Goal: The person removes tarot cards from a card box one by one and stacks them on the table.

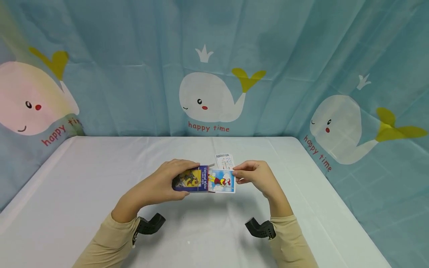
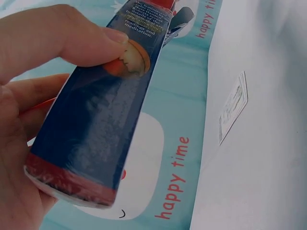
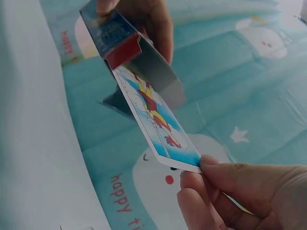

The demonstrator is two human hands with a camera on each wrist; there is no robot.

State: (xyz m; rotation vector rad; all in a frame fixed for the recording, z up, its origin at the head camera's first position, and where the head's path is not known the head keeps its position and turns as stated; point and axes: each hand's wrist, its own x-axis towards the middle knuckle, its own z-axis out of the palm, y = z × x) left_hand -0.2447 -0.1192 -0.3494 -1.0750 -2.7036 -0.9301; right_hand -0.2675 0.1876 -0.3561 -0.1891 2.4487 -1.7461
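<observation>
My left hand [image 1: 169,180] grips a dark blue tarot card box [image 1: 189,180], thumb along its narrow side and fingers round the far side. Its end flaps stand open toward the right, as the right wrist view shows. Partly out of that end is a tarot card [image 1: 221,181] with a figure in red and yellow on blue sky; its other end is hidden inside the box. My right hand [image 1: 257,175] pinches the card's outer corner between thumb [image 3: 244,184] and fingers. Box and card are held above the white table.
A small stack of white printed cards [image 1: 224,160] lies on the white-covered table [image 1: 100,167], just behind the hands. Blue curtains [image 1: 140,74] with whale prints stand along the table's back and sides. Each wrist wears a black camera mount [image 1: 151,224].
</observation>
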